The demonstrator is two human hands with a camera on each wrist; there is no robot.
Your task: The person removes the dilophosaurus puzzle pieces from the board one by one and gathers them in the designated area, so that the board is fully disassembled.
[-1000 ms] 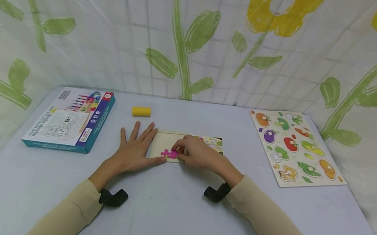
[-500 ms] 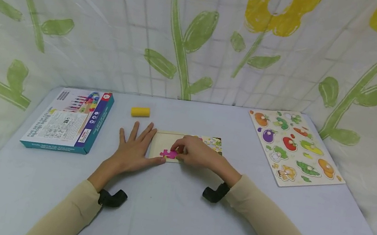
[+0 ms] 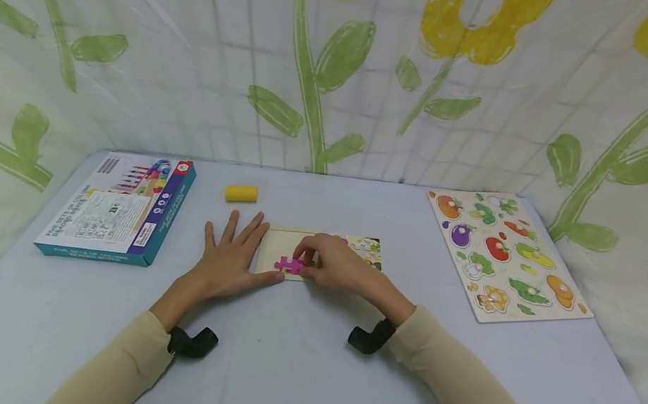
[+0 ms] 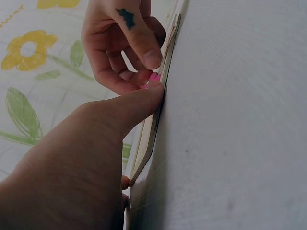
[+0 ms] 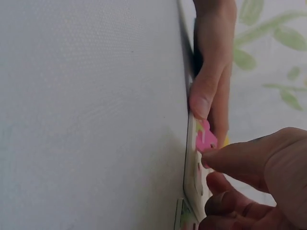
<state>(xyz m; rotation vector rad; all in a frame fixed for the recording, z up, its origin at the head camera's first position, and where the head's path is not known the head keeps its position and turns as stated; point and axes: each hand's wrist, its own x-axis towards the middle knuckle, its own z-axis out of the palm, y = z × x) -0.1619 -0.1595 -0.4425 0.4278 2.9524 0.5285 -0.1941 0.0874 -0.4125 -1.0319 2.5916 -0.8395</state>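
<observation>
A shallow wooden puzzle tray (image 3: 275,244) lies in the middle of the table in the head view. My left hand (image 3: 224,262) is spread at its left end, with the thumb resting on the near rim. Between thumb and fingers, my right hand (image 3: 339,264) pinches a pink jigsaw piece (image 3: 287,265) over the near side of the tray. In the right wrist view the pink piece (image 5: 206,139) sits just beside the left thumb (image 5: 200,103). Colourful puzzle pieces (image 3: 371,247) show at the tray's right end, partly hidden by the right hand.
Behind the left hand lies a yellow cylinder (image 3: 242,193). A teal-edged toy box (image 3: 117,207) stands at the left. On the right is a vegetable peg puzzle board (image 3: 507,258). A flower-printed curtain (image 3: 205,68) hangs along the table's back edge.
The right hand and the pink piece shift only very slightly at the near rim. My left hand keeps its place.
</observation>
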